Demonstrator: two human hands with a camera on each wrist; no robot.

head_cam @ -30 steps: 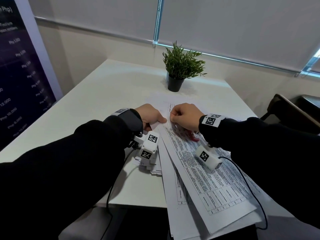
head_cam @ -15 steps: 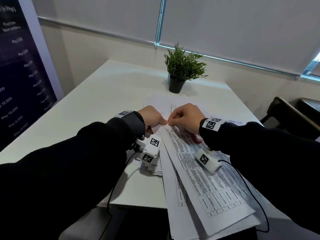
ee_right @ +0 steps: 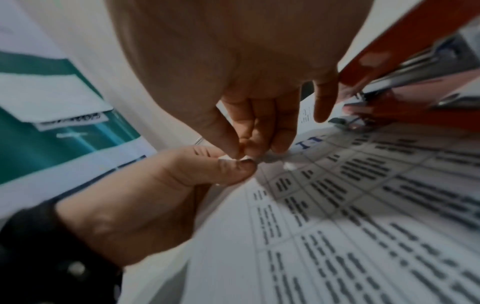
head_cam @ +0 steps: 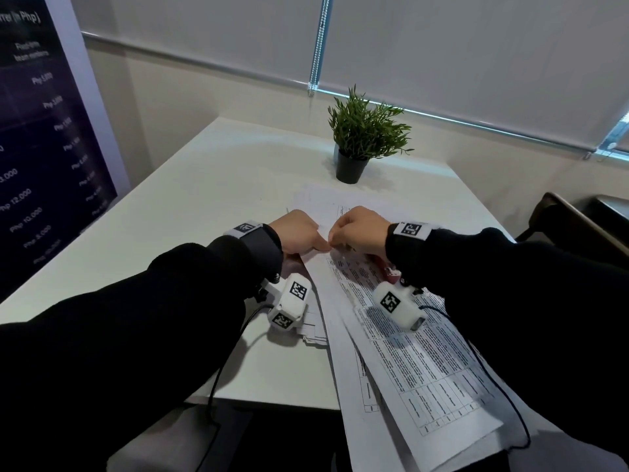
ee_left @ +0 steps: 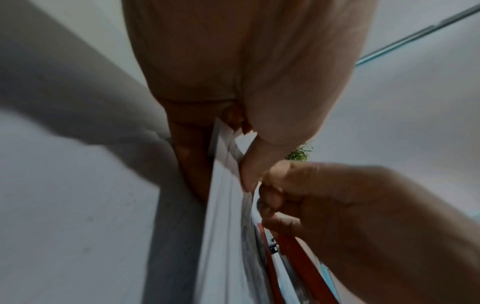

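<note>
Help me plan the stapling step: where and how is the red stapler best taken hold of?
The red stapler lies on the printed sheets just under the right hand and its wrist, metal mouth seemingly toward the pinched corner. So probably close that hand round its long body, mid-length, coming from above.

We see a white table (head_cam: 204,206) with a small potted plant (head_cam: 366,134) near its far edge. Pale roller blinds (head_cam: 476,56) hang behind it; a dark banner (head_cam: 44,148) stands left, a dark chair (head_cam: 565,216) right.
</note>
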